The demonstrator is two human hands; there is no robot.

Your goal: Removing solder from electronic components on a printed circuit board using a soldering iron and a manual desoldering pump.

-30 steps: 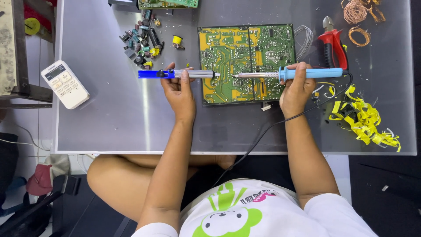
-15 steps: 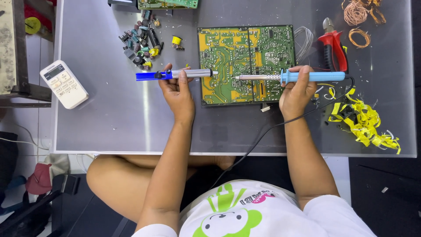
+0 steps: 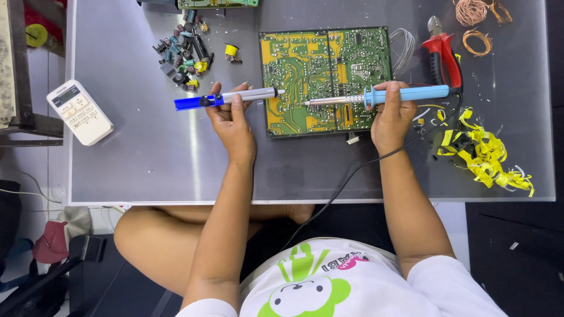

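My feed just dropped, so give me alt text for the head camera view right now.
Seen from above, a seated person holds a blue soldering iron in the right hand and a blue-and-silver desoldering pump in the left hand, both tips over a green circuit board on a grey table.

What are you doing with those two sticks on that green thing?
A person sits at a grey table with a green circuit board lying flat on it. The right hand holds a light-blue soldering iron, its metal tip over the board. The left hand holds a blue and silver solder sucker, its nozzle at the board's left edge. Loose parts, red pliers and yellow scraps lie around.
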